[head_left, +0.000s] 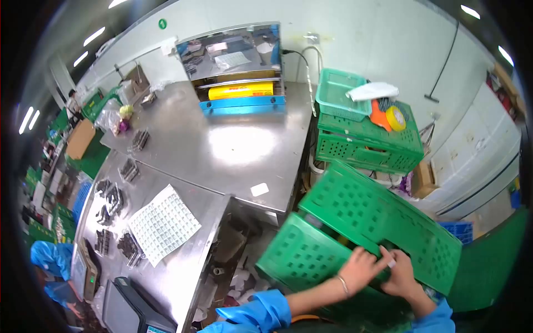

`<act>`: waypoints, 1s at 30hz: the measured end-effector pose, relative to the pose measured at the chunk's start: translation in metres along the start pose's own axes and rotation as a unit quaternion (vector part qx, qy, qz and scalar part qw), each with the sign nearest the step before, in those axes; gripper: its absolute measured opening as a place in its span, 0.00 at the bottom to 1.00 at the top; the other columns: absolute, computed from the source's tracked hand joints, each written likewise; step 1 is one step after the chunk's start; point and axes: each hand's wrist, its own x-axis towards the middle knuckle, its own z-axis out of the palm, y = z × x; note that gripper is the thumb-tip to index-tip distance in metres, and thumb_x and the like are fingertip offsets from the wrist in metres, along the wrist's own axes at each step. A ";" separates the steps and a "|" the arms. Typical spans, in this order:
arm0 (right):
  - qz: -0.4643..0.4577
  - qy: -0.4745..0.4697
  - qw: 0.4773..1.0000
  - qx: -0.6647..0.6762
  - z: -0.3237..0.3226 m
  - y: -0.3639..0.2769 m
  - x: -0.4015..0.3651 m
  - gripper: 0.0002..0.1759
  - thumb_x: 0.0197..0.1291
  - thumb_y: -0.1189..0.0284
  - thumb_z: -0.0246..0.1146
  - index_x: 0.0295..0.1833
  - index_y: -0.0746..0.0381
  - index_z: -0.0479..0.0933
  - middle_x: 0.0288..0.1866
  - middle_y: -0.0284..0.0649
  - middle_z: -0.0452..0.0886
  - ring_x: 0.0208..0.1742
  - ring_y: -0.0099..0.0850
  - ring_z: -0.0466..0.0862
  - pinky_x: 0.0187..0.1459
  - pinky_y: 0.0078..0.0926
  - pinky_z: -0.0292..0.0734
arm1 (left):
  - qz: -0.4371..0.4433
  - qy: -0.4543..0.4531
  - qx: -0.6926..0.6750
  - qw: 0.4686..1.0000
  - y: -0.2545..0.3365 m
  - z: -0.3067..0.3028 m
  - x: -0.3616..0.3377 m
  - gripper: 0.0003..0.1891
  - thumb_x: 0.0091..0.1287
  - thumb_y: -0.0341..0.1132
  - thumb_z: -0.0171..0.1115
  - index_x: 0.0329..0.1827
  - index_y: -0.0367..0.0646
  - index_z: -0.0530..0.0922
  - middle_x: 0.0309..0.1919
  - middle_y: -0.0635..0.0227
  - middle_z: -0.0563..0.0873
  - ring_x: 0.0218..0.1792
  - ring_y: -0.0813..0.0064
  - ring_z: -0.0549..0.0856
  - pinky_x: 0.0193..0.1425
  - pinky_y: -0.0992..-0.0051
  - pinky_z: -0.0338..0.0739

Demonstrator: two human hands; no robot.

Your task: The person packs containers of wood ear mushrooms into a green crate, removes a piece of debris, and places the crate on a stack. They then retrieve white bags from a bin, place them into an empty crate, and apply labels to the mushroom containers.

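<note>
A green plastic crate (383, 216) with perforated panels stands low in front of me, tilted in this view. My left hand (358, 272) reaches across it, fingers curled at the edge between two panels. Close beside it, my right hand (401, 275) is closed at the dark handle opening, its fingertips hidden. The two hands nearly meet, and a small white patch (392, 263) shows at the fingers between them. A bracelet circles my left wrist, and blue sleeves cover both forearms.
On the steel table (255, 183) lie a sheet of printed labels (165, 223), several dark bundles and a scale (136, 308). A wrapping machine (239, 72) stands behind. Stacked green crates (361, 150) hold a basket (341, 94) and yellow tape (395, 118). A person in blue (53, 261) is at far left.
</note>
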 end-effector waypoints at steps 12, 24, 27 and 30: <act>-0.133 0.088 0.987 -0.001 -0.034 -0.081 0.463 0.19 0.59 0.59 0.55 0.54 0.56 0.74 0.46 0.48 0.79 0.47 0.48 0.78 0.48 0.39 0.73 | 0.013 0.301 0.121 0.946 -0.235 -0.235 -0.015 0.32 0.40 0.23 0.60 0.56 0.46 0.71 0.34 0.73 0.79 0.30 0.75 0.76 0.41 0.72 0.66; -0.181 0.340 0.907 0.170 0.018 -0.068 0.676 0.17 0.52 0.76 0.58 0.49 0.63 0.73 0.45 0.48 0.74 0.49 0.47 0.72 0.52 0.39 0.68 | -0.324 -0.173 -0.194 0.910 -0.359 -0.314 -0.020 0.40 0.54 0.33 0.67 0.67 0.41 0.53 0.39 0.55 0.83 0.29 0.58 0.84 0.36 0.68 0.80; -0.328 0.336 0.874 0.124 0.029 -0.086 0.631 0.14 0.52 0.79 0.54 0.46 0.65 0.74 0.45 0.46 0.74 0.53 0.44 0.71 0.53 0.39 0.67 | -0.262 -0.410 -0.091 0.869 -0.425 -0.299 0.041 0.37 0.55 0.35 0.63 0.67 0.45 0.54 0.37 0.58 0.83 0.41 0.63 0.83 0.46 0.66 0.78; -0.414 -0.035 0.903 0.109 0.090 -0.085 0.552 0.10 0.51 0.75 0.55 0.41 0.61 0.75 0.44 0.46 0.73 0.50 0.40 0.71 0.52 0.38 0.68 | 0.249 -0.416 0.050 0.873 -0.509 -0.208 0.021 0.34 0.57 0.37 0.57 0.68 0.54 0.55 0.51 0.61 0.77 0.59 0.64 0.71 0.63 0.59 0.61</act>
